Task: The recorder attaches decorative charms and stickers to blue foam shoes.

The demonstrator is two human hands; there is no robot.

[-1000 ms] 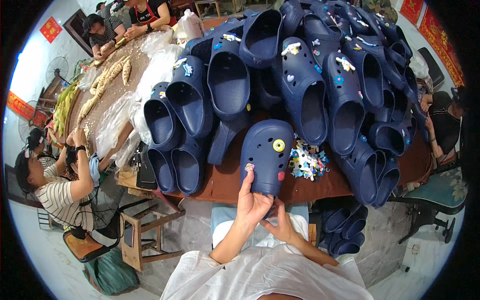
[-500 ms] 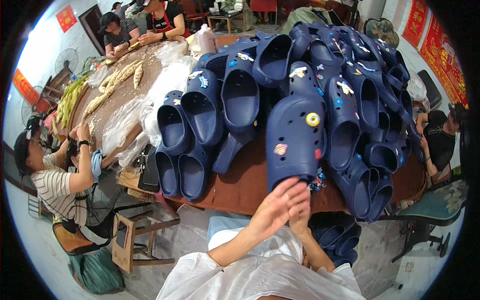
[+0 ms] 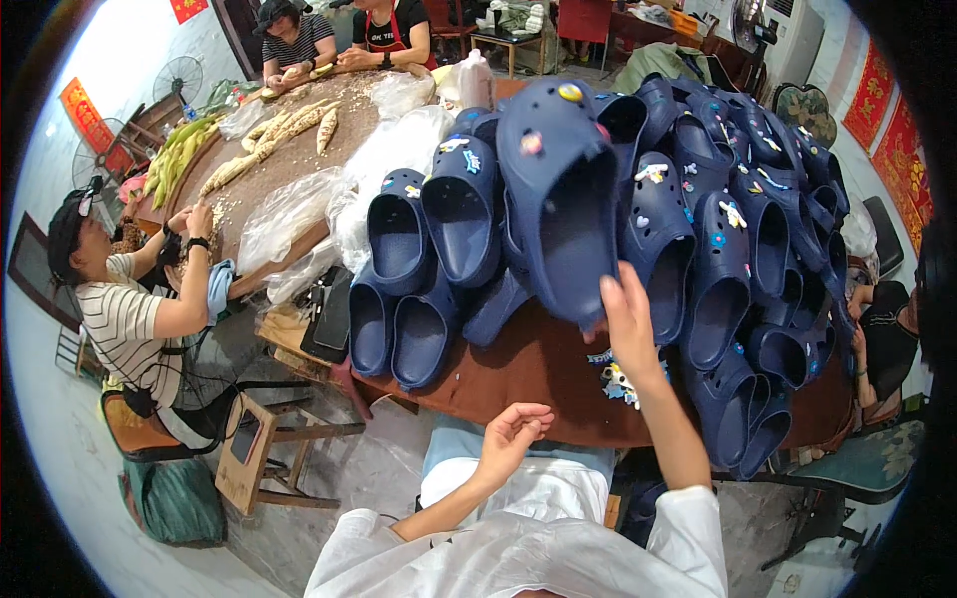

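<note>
My right hand (image 3: pixel 630 321) grips the heel end of a dark blue clog (image 3: pixel 563 169), raised over the table with its toe pointing away. A yellow charm and a pinkish one sit on the clog's holed top. Close to my body, in front of the table edge, is my left hand (image 3: pixel 514 437); its fingers are curled together, and whatever they may hold is hidden. A small pile of colourful shoe charms (image 3: pixel 620 384) lies on the brown table (image 3: pixel 498 389), just below my right hand. Behind the raised clog, other charm-covered clogs (image 3: pixel 461 214) stand in rows.
A heap of blue clogs (image 3: pixel 723 279) covers the table's right side. Left are clear plastic bags (image 3: pixel 289 214), a round table (image 3: pixel 234 199) with peeled corn cobs, and a wooden stool (image 3: pixel 249 453). One person (image 3: pixel 140 299) sits at left, others at the far side and right.
The clog has moved up and away, now tilted to show its opening. My right hand went with it, gripping the heel. My left hand has left the clog and dropped toward my body.
</note>
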